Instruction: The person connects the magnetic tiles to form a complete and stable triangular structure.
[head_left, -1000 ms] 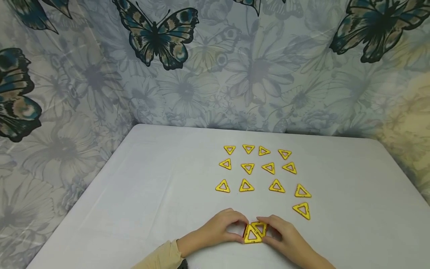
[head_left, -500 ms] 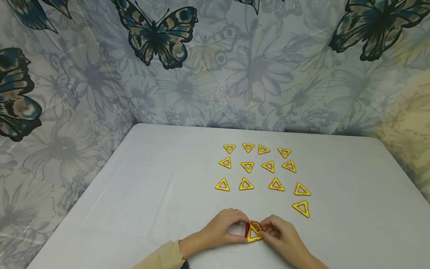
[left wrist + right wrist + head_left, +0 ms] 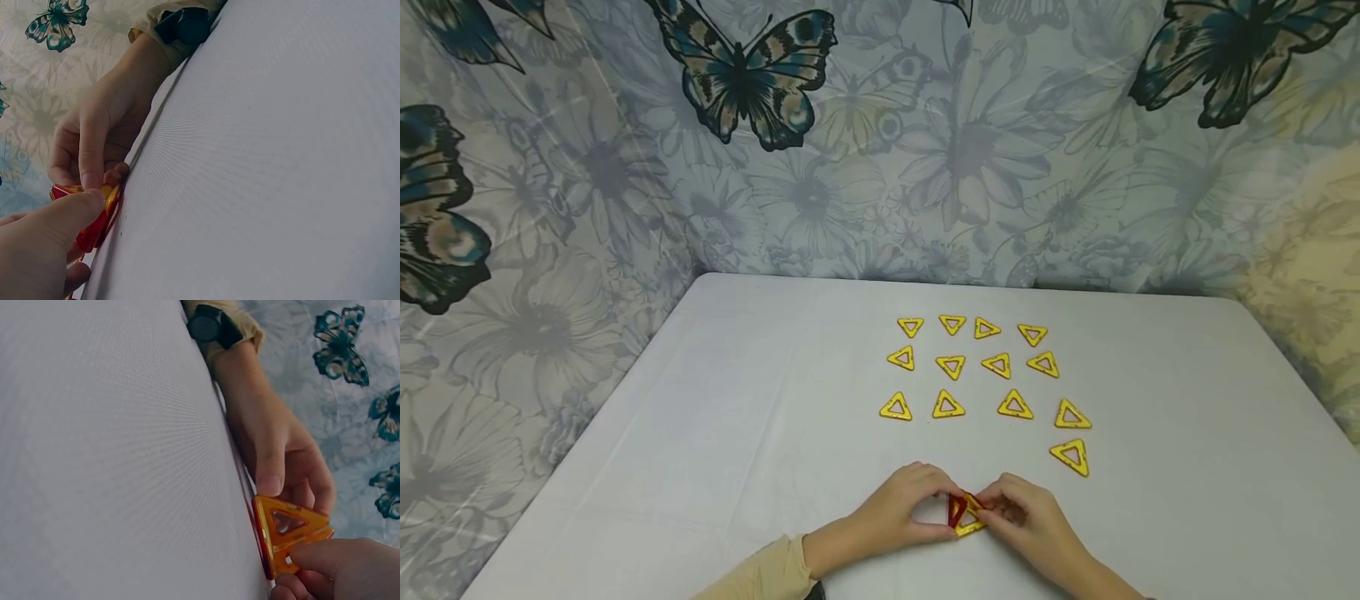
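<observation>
Evidently the cluster of triangular tiles sits right between the two hands, low over the near part of the white table; whether it touches the cloth beneath is hard to tell. The left hand curves widely around its left side, thumb at the near edge and fingertips at the far one, a large hollow left behind the grip. The right hand is drawn in tighter, pinching the opposite side between thumb and fingers. Yellow faces tilt against each other there, and red shows on the side by the left hand; whether that is a separate tile or layered plastic, I cannot say. Judging by the thin, glossy, see-through frames, each tile should be light and stiff, with no give, and rather slick on its flat faces. The bars look sturdy enough for a firm pinch, though the joins between tiles are probably the weak point: a twist could fold or part them. The outer edges and corners seem the best hold, one hand steadying while the other turns a tile about its seam. Beyond the hands lie loose yellow triangles, flat and set apart; the nearest triangle lies just past the right hand, easiest taken by its rim.
</observation>
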A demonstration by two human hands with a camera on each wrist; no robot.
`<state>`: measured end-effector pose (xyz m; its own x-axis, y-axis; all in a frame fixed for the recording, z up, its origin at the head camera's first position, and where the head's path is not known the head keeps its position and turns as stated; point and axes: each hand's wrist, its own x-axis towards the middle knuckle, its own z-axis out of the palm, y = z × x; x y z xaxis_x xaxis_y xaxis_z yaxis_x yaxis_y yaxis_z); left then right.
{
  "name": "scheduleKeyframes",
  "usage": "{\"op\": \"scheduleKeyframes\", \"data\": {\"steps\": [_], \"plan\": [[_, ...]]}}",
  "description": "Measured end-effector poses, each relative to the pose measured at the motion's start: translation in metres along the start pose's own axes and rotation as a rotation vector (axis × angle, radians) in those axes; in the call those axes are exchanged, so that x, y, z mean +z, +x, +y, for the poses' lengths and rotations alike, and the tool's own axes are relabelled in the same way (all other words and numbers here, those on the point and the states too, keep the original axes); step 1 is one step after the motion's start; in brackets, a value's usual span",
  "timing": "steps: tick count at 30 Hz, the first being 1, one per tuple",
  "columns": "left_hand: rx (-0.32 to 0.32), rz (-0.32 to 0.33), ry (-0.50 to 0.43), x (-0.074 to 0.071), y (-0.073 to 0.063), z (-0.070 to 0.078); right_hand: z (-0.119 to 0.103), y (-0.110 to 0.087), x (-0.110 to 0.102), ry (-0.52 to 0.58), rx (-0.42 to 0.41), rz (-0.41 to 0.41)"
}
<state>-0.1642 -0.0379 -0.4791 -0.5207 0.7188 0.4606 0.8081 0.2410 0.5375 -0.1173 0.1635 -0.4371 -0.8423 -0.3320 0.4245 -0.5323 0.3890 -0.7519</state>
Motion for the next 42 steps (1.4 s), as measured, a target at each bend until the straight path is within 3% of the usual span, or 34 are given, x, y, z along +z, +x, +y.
{"op": "scheduleKeyframes", "data": {"steps": [7,19,24,30,36,42], "plan": [[-0.025,0.038,-0.030,0.003,-0.001,0.001,0.004,0.000,0.001,0.022,-0.044,-0.005],[-0.150,0.142,-0.150,0.012,0.001,0.010,0.009,-0.001,0.001,0.043,-0.042,-0.012],[-0.168,0.125,-0.158,0.012,0.001,0.011,0.013,-0.003,0.001,0.047,-0.020,-0.025],[-0.136,0.100,-0.119,0.012,0.003,0.012,0.038,-0.011,0.005,0.029,-0.025,-0.045],[-0.091,0.031,-0.121,0.009,0.006,0.009,0.041,-0.013,0.002,0.009,0.007,-0.088],[-0.157,0.030,-0.222,0.007,0.003,0.005,0.040,-0.011,0.002,0.030,0.072,-0.129]]}}
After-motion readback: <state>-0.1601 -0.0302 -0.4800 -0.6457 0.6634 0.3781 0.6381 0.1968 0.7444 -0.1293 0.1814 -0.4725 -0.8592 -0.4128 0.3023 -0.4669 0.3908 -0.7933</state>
